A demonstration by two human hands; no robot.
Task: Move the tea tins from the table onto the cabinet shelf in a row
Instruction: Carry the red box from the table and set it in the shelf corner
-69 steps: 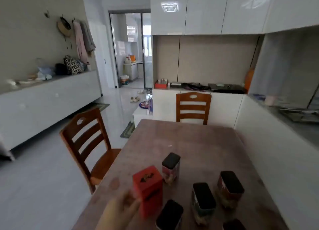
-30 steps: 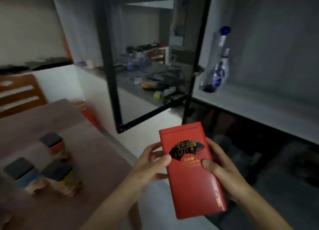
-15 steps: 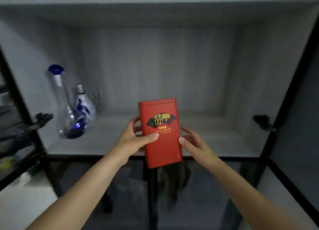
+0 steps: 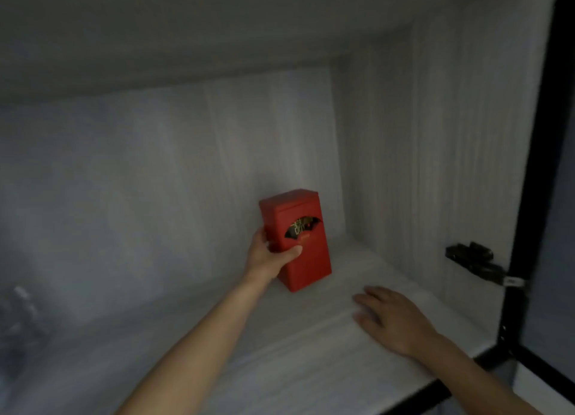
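Note:
A red tea tin (image 4: 298, 237) with a dark fan-shaped emblem stands nearly upright, slightly tilted, deep inside the cabinet near the back right corner. My left hand (image 4: 267, 256) grips its left side, thumb across the front. The tin's base is at the pale wood-grain shelf (image 4: 217, 361); whether it rests fully on it I cannot tell. My right hand (image 4: 392, 318) lies flat on the shelf near the front right, fingers spread, holding nothing. The table and the other tins are out of view.
The cabinet's right wall (image 4: 435, 165) and back wall close in around the tin. A black hinge (image 4: 473, 262) sits on the right wall by the black door frame (image 4: 535, 196). Blurred glass bottles (image 4: 18, 308) show at the far left of the shelf.
I have leaned into the cabinet. The tin went from both hands in front of the shelf to deep at the back right in my left hand alone. My right hand let go and dropped to the shelf.

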